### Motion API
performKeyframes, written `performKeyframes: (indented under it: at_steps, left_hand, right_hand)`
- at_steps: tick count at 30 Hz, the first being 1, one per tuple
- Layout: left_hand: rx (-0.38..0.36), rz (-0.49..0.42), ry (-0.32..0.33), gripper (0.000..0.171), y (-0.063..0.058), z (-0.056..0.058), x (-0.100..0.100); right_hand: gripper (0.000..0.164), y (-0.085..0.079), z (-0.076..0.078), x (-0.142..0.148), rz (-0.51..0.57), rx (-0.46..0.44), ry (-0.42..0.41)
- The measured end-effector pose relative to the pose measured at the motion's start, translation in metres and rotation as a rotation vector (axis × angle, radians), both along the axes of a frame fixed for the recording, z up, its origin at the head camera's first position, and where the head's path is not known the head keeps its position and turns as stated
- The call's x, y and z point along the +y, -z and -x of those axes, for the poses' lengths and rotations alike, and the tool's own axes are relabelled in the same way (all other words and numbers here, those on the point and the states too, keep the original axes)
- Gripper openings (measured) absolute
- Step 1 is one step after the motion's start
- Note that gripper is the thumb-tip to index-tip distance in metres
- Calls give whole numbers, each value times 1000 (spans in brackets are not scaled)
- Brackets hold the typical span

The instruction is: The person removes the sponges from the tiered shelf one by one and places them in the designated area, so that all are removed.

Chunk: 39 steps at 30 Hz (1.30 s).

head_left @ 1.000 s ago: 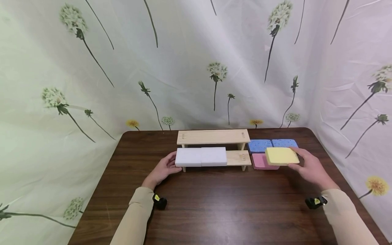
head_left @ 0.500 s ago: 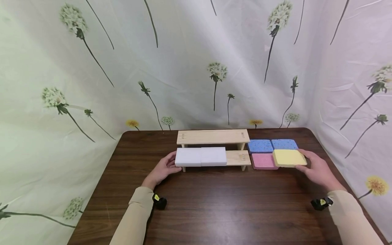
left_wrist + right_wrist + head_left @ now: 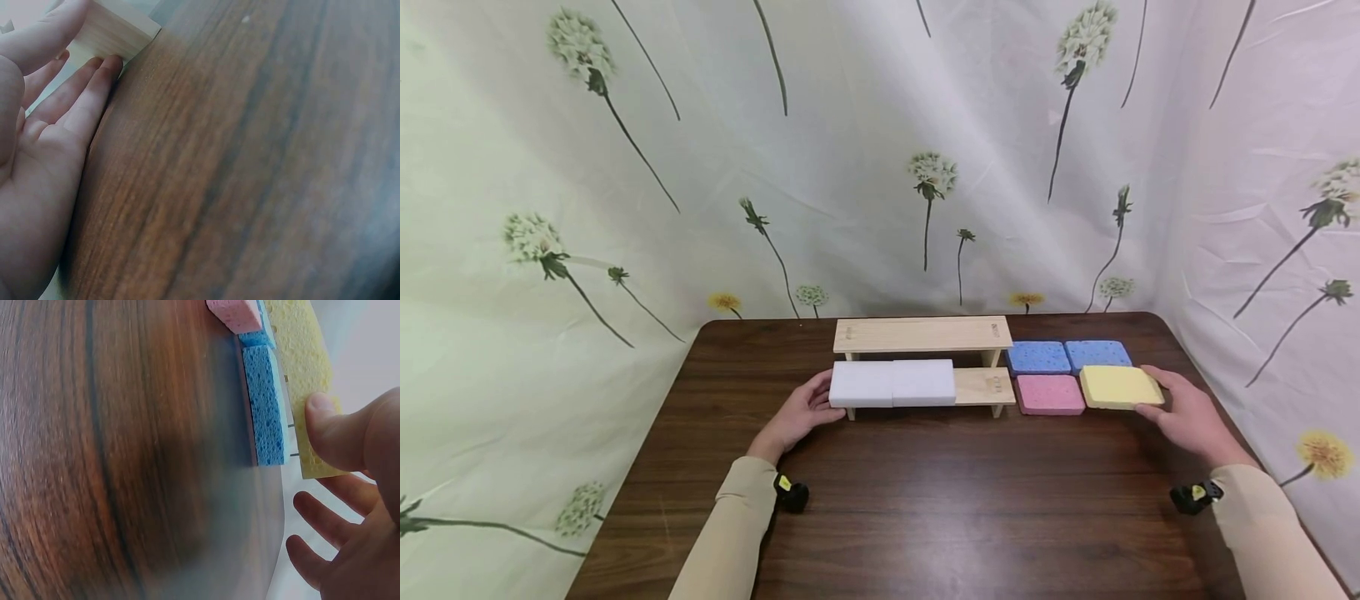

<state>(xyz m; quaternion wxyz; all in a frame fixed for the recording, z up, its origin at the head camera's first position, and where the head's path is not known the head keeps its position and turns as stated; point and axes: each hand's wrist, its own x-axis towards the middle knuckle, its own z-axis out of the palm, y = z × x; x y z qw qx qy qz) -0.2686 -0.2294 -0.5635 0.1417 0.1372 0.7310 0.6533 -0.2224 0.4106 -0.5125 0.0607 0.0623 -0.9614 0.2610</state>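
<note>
In the head view, my left hand point(image 3: 801, 421) lies at the left end of the lower wooden riser point(image 3: 981, 386), beside two white sponges point(image 3: 891, 384) on it. Its fingers look fairly straight in the left wrist view, tips against the riser's pale wood end point(image 3: 115, 31). My right hand point(image 3: 1189, 419) pinches a yellow sponge point(image 3: 1122, 387) by its right end. The thumb presses one face in the right wrist view. The sponge is held above the table, right of a pink sponge point(image 3: 1050, 395) and in front of two blue sponges point(image 3: 1037, 357).
Behind the lower riser stands a taller wooden riser point(image 3: 922, 334). Everything is on a dark wood table point(image 3: 910, 492), with a dandelion-print cloth point(image 3: 850, 167) hanging behind it and at its sides.
My right hand has carried the yellow sponge rightward and slightly down, from over the pink sponge to beside it. The left hand and the white sponges have stayed put.
</note>
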Motion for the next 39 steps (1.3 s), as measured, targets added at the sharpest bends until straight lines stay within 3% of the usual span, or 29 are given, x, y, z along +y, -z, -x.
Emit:
performKeyframes:
  at_steps: [20, 39]
  left_hand:
    - [-12, 13, -6, 85, -1, -1, 0]
    - [15, 21, 1, 86, 1, 0, -1]
  right_hand:
    - [70, 22, 5, 11, -60, -39, -38]
    - [69, 23, 11, 6, -68, -37, -65]
